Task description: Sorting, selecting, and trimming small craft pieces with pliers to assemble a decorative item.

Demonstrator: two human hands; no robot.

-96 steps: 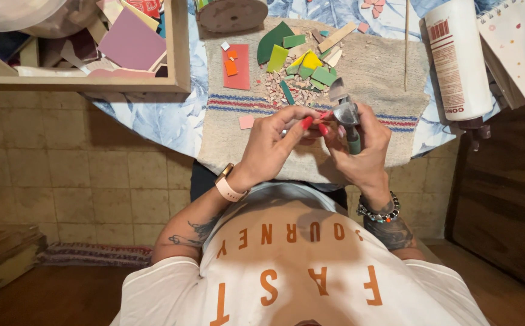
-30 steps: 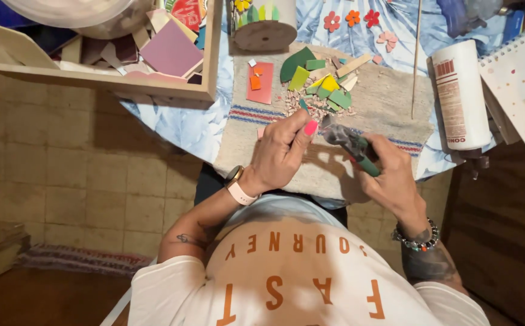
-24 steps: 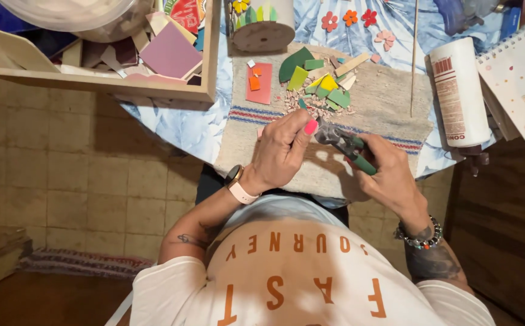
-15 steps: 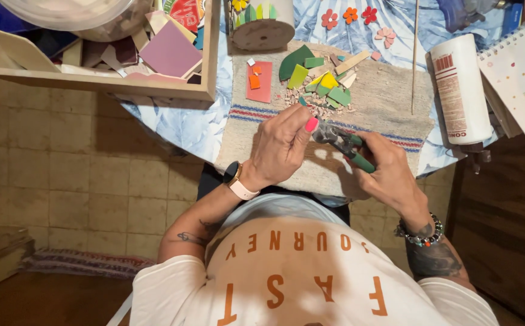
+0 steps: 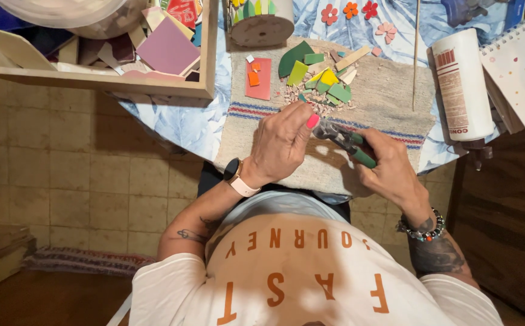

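Over the woven mat (image 5: 383,102) on the tabletop, right hand (image 5: 389,172) squeezes green-handled nippers (image 5: 347,140), nose aimed left at the left hand (image 5: 280,145), whose grip seems pinched on a hidden piece, just below the tile scraps (image 5: 320,81).

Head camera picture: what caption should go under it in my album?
Right hand grips green-handled nippers beside the left hand, above a woven mat scattered with colourful tile pieces.
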